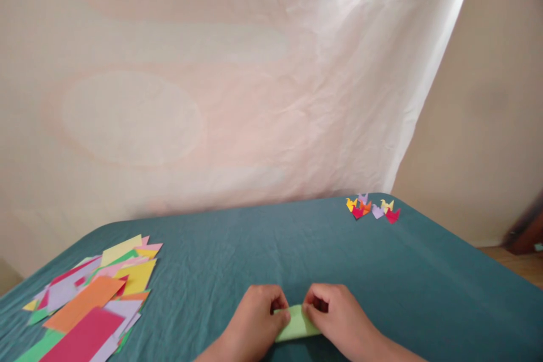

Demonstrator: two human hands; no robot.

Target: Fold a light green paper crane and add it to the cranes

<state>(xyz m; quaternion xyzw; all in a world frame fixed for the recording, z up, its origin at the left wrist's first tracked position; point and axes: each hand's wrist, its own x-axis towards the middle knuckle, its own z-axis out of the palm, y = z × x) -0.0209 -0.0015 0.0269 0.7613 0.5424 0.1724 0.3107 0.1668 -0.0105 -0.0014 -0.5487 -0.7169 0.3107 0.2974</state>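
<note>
With the clock face laid over the table and twelve o'clock at the far edge, a person's two bare hands are working near six o'clock, just to the five o'clock side. A light-green folded strip of paper (pixel 297 325) is lying crosswise between them, close to the near edge of the table with a smooth dark-teal cloth cover (pixel 254 260). The left hand (pixel 258 319) is curling its fingers inward and is gripping the strip's nine o'clock end between thumb and forefinger. The right hand (pixel 339 314) is holding the three o'clock end in a like pinch, its thumb bearing on the paper and a small gap showing inside the bent forefinger. The middle of the strip is staying uncovered between the two grips. At eight to nine o'clock, from where I am standing, I am seeing a loose heap of flat coloured paper sheets (pixel 87 302), overlapping at mixed angles; a crimson rectangular sheet (pixel 85 339) is lying on top at its near end, and a yellow sheet (pixel 138 277) is showing on its three o'clock side. At one o'clock, near the far corner, seven small folded paper figures with pointed tips (pixel 365 208) are standing close together, in yellow, lavender, crimson and orange tones. Beyond twelve o'clock, a pale pinkish-white hanging sheet (pixel 220 96) is covering most of the background.
</note>
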